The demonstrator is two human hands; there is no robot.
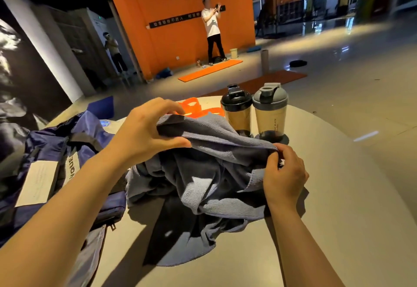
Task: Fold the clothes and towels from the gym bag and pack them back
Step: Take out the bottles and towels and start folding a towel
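Holding crumpled grey-blue terry towel [203, 173] over round beige table [338, 196]; my left hand [144, 133] and right hand [284, 173] pinching one edge; folding not begun; next, judged: shake flat beside navy fabric gym bag [56, 162]

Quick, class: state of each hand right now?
Left hand: grips the grey towel at its upper edge.
Right hand: pinches the same edge.

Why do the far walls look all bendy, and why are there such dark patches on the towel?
Head view: the wide-angle lens curves straight lines near the edges, so walls lean. Hard light from above leaves bright spots and deep shadows in the crumpled towel, held by the left hand and right hand; the shiny floor mirrors lights, and the distance looks soft.
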